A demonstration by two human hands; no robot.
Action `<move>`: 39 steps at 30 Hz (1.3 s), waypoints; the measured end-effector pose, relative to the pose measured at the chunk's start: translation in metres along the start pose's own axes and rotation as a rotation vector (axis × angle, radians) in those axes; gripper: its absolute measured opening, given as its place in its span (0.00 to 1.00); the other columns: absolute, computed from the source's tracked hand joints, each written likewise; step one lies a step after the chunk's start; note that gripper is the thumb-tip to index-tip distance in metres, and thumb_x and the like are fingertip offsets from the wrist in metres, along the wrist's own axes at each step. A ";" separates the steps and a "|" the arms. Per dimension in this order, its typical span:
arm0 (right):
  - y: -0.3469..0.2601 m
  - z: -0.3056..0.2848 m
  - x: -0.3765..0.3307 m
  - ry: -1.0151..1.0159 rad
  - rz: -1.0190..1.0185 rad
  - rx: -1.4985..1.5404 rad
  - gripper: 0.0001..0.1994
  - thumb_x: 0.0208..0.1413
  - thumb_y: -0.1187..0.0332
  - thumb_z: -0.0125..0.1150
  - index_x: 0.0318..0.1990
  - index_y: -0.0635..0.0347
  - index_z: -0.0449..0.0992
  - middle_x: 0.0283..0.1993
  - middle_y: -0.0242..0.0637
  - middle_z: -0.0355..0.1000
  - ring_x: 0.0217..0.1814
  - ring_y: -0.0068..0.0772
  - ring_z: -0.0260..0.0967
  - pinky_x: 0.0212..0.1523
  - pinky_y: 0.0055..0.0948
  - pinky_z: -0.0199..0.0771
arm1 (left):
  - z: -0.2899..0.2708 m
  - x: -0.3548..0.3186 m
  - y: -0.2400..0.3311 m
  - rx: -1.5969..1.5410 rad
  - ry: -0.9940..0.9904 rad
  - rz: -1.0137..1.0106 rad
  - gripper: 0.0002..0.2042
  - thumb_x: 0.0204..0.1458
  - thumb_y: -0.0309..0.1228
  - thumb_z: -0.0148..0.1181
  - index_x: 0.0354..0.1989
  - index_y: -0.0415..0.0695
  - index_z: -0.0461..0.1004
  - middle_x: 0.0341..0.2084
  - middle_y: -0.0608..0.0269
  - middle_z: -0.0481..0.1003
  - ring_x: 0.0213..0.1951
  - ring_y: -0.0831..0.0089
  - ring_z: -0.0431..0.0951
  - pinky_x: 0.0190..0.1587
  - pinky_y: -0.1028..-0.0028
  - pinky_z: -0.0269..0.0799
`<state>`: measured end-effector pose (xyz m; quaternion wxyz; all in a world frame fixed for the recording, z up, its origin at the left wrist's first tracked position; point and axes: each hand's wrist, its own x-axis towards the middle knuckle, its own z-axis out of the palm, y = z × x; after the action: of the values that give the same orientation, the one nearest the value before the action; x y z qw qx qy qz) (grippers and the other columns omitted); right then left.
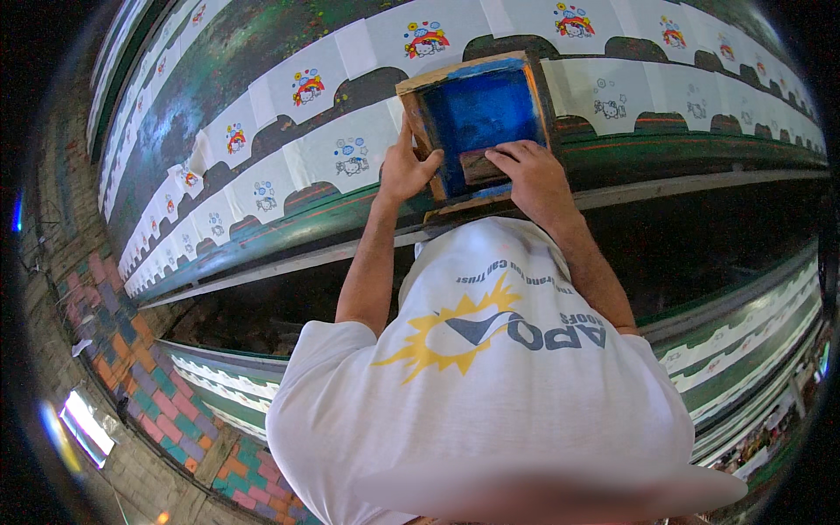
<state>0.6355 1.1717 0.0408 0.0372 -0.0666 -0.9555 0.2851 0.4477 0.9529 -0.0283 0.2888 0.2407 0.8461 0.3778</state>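
A wooden screen-printing frame (pixel 540 101) with blue ink over its mesh lies on the green table, on the near row of white cloth pieces. My left hand (pixel 406 168) is closed on the frame's left side, fingers along the outside and thumb at the inner edge. With bent fingers, my right hand (pixel 530 178) grips a brown squeegee (pixel 479 168) inside the frame, near its lower edge. White cloth pieces with blue and grey prints (pixel 352 157) lie to the left of the frame. The cloth under the frame is hidden.
A farther row of white cloth pieces (pixel 426 39) carries multicoloured prints. The table's near edge (pixel 289 265) runs below my forearms, with a dark gap beyond it. More long tables with white pieces (pixel 744 337) stand lower right. Coloured paving (pixel 166 394) covers the floor at left.
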 end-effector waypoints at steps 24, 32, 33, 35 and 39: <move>0.026 -0.005 0.118 -0.071 0.040 -0.098 0.19 0.63 0.76 0.66 0.61 0.54 0.84 0.60 0.44 0.82 0.63 0.54 0.79 0.64 0.47 0.78 | 0.000 0.002 0.004 0.066 0.014 0.091 0.56 0.53 0.44 0.69 0.82 0.29 0.39 0.33 0.28 0.83 0.38 0.32 0.86 0.43 0.47 0.84; 0.016 0.002 0.055 -0.085 -0.006 -0.052 0.22 0.58 0.77 0.65 0.60 0.53 0.84 0.58 0.42 0.82 0.62 0.51 0.77 0.65 0.48 0.78 | -0.001 0.000 0.008 0.084 -0.006 0.030 0.56 0.53 0.46 0.68 0.82 0.30 0.39 0.33 0.29 0.83 0.37 0.32 0.86 0.43 0.46 0.83; 0.013 0.002 0.043 -0.062 -0.037 -0.049 0.22 0.56 0.78 0.64 0.60 0.53 0.84 0.58 0.42 0.82 0.62 0.50 0.77 0.65 0.47 0.78 | -0.002 -0.001 0.009 0.090 -0.003 0.030 0.56 0.53 0.46 0.68 0.82 0.31 0.39 0.32 0.29 0.83 0.37 0.32 0.86 0.43 0.46 0.83; 0.003 0.003 0.019 -0.081 -0.007 -0.073 0.24 0.53 0.79 0.64 0.59 0.54 0.85 0.58 0.41 0.82 0.61 0.50 0.77 0.65 0.46 0.78 | -0.003 0.000 0.011 0.118 0.033 0.067 0.57 0.52 0.44 0.70 0.82 0.31 0.39 0.30 0.32 0.83 0.35 0.36 0.87 0.40 0.48 0.84; -0.001 -0.005 -0.008 -0.104 0.026 -0.056 0.28 0.53 0.82 0.59 0.62 0.53 0.83 0.60 0.37 0.80 0.64 0.45 0.75 0.66 0.45 0.77 | 0.001 -0.005 0.022 0.099 0.058 0.099 0.56 0.53 0.39 0.70 0.83 0.33 0.38 0.30 0.40 0.85 0.30 0.46 0.88 0.34 0.54 0.84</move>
<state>0.6435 1.1726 0.0457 -0.0182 -0.0650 -0.9628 0.2616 0.4562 0.9641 -0.0104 0.2331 0.2851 0.8588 0.3562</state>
